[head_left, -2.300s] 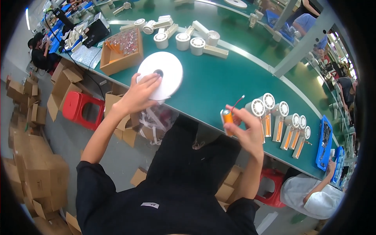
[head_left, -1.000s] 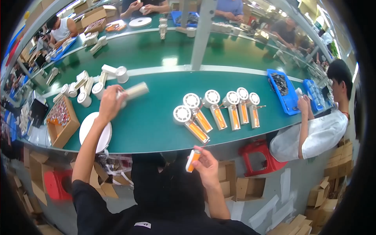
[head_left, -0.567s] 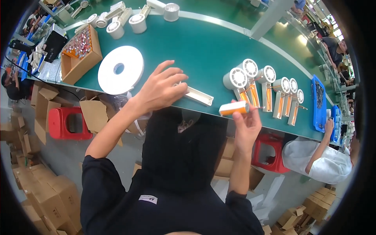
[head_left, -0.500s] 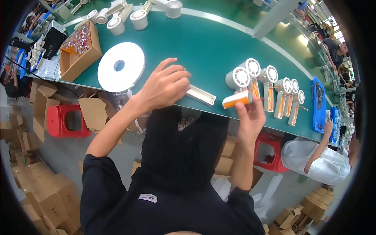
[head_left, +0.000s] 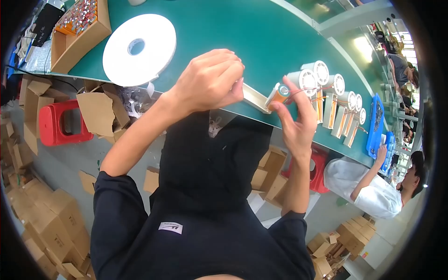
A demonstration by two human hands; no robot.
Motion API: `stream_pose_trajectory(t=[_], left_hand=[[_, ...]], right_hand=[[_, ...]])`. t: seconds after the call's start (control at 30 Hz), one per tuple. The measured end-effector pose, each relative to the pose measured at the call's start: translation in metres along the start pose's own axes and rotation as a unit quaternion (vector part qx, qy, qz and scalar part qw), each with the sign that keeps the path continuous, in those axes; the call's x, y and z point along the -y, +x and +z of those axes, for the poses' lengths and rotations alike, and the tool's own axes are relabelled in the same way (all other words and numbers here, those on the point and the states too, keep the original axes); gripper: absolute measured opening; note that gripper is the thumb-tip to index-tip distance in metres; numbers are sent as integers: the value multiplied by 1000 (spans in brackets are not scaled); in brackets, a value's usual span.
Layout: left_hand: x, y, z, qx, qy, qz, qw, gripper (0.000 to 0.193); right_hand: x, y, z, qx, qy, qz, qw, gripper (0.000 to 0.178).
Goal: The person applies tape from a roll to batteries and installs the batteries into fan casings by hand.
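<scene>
An orange cylindrical battery (head_left: pixel 280 95) with a white strip along its side is pinched between the thumb and fingers of my right hand (head_left: pixel 298 119). The battery is tilted, one metal end showing, just over the right end of a white open trough-shaped handle shell (head_left: pixel 255 99). My left hand (head_left: pixel 212 81) is closed around the other end of this shell at the table's front edge. Its curled fingers hide that end. Right of the battery stand several white round fan heads (head_left: pixel 321 72) whose handles hold orange batteries. Thin red wires (head_left: pixel 305 89) pass behind my right fingers.
A big white tape roll (head_left: pixel 119 51) lies on the green table (head_left: pixel 219 23), left of my hands. Farther left is a cardboard box (head_left: pixel 88 42) of batteries. Blue trays (head_left: pixel 376 126) sit at right, near a person in white (head_left: pixel 347 179). Red stools (head_left: pixel 49 123) flank me.
My right hand has turned the battery from lying crosswise to tilted end-up, and brought it to the shell. My left fingers have curled tighter. The whole view has shifted.
</scene>
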State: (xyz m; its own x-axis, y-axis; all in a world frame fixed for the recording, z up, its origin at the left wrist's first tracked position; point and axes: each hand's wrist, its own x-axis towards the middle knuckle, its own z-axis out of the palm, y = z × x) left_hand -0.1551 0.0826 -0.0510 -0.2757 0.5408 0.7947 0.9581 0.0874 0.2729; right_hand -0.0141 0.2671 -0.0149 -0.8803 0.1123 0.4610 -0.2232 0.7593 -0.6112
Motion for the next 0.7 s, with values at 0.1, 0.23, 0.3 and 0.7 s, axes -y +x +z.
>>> stream_pose_trajectory(t=[0.1, 0.23, 0.3, 0.7], left_hand=[[2, -1, 0, -1, -11, 3, 1000, 15], [0, -3, 3, -1, -9, -1, 1000, 13], [0, -2, 4, -2, -10, -6, 1000, 13], [0, -2, 3, 9, 3, 11, 1000, 14]], right_hand=[[6, 5, -2, 35, -39, 1, 999, 50], [3, 6, -1, 51, -38, -8, 998, 52], [4, 7, -4, 61, -70, -30, 995, 53], [0, 5, -2, 56, -78, -59, 994, 52]])
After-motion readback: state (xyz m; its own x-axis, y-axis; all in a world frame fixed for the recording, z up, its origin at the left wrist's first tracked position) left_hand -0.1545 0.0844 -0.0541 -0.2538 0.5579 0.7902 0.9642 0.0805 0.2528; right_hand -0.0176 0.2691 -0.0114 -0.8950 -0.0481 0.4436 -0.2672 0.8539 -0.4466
